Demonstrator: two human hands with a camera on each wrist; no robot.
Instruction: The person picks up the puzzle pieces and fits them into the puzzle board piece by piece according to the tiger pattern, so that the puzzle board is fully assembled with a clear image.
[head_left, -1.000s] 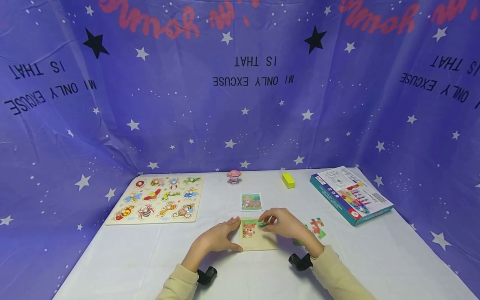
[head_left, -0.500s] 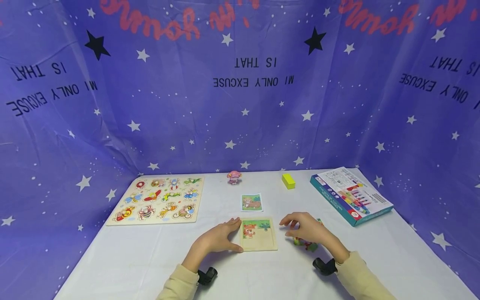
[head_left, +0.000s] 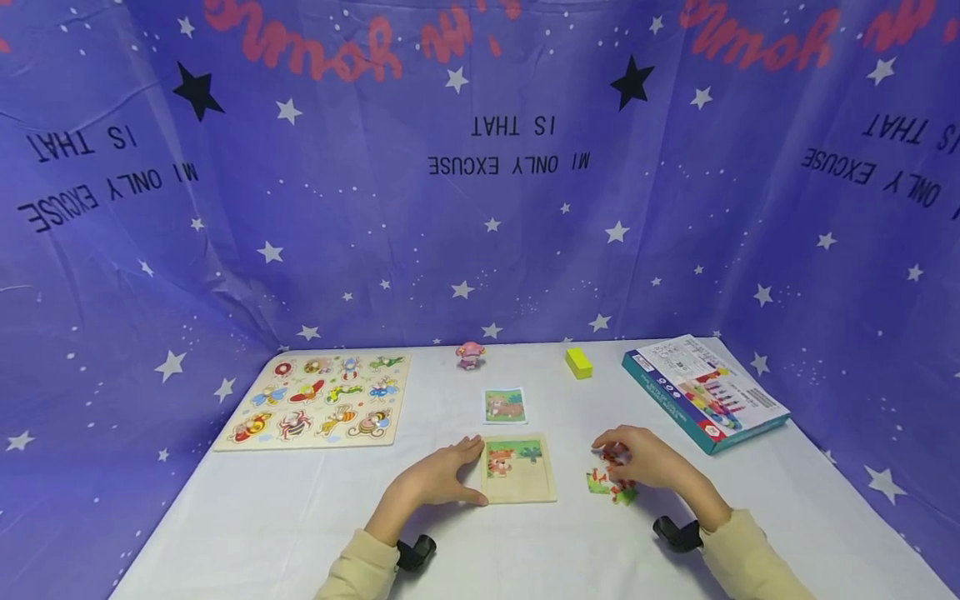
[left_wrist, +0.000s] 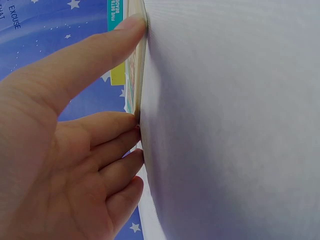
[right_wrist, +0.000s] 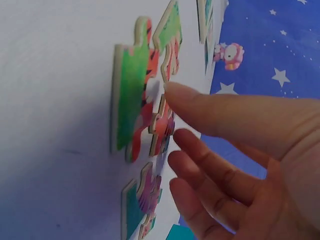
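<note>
In the head view, my left hand (head_left: 438, 477) rests its thumb and fingertips against the left edge of a square wooden puzzle tray (head_left: 532, 489). The tray bears joined pieces with a tiger (head_left: 498, 462) on the left and a green piece (head_left: 530, 452) at the upper right; its lower right is bare wood. To the right, my right hand (head_left: 647, 457) hovers over several loose puzzle pieces (head_left: 597, 482), partly hiding them. The right wrist view shows its thumb close to the pieces, fingers apart; a large green and orange-striped piece (right_wrist: 130, 97) lies nearest the camera.
A small picture card (head_left: 505, 406) lies beyond the tray. Farther back are a pink figurine (head_left: 469, 356) and a yellow block (head_left: 578, 363). A bug puzzle board (head_left: 315, 400) lies at left, a teal box (head_left: 705, 392) at right. A purple starry cloth hangs behind.
My right hand has let go of the green piece at the tray's upper right and moved right, over the loose pieces. The left hand has stayed at the tray's edge.
</note>
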